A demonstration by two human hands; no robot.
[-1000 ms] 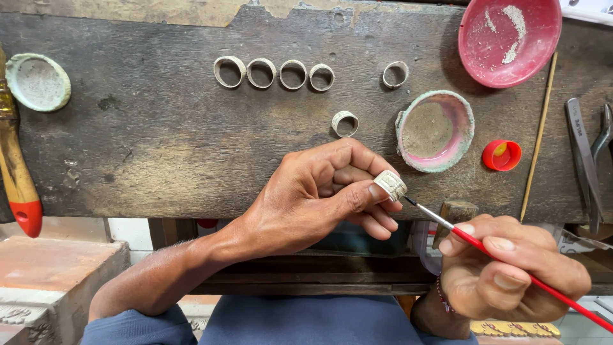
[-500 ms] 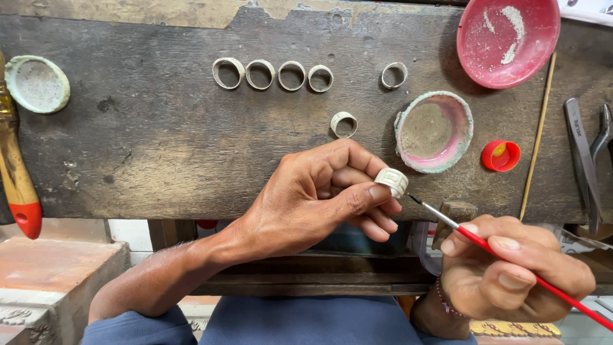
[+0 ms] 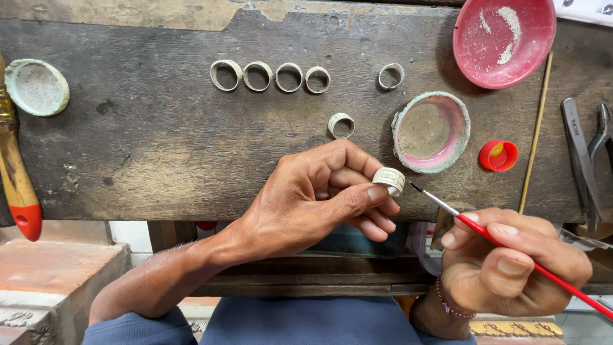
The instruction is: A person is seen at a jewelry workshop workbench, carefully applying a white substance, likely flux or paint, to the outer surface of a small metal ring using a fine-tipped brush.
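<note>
My left hand (image 3: 319, 195) pinches a pale metal ring (image 3: 389, 179) between thumb and fingertips, just above the near edge of the dark wooden bench (image 3: 159, 140). In my right hand (image 3: 511, 268) is a thin red-handled paintbrush (image 3: 511, 249), its dark tip a short way right of the ring and not touching it. Several similar rings (image 3: 271, 76) lie in a row on the bench farther back, with one ring (image 3: 391, 76) to the right and another (image 3: 341, 125) nearer to me.
A small crusted dish with a pink rim (image 3: 431, 132) sits right of the rings, a red bowl with white powder (image 3: 504, 38) behind it, a red cap (image 3: 499, 155) beside it. A thin stick (image 3: 535, 137), pliers (image 3: 584, 160), a large brush (image 3: 16, 179) and a pale lid (image 3: 36, 86) lie at the sides.
The brush tip touched the ring a second ago; it has since drawn back to the right. The left hand has turned the ring slightly between its fingers.
</note>
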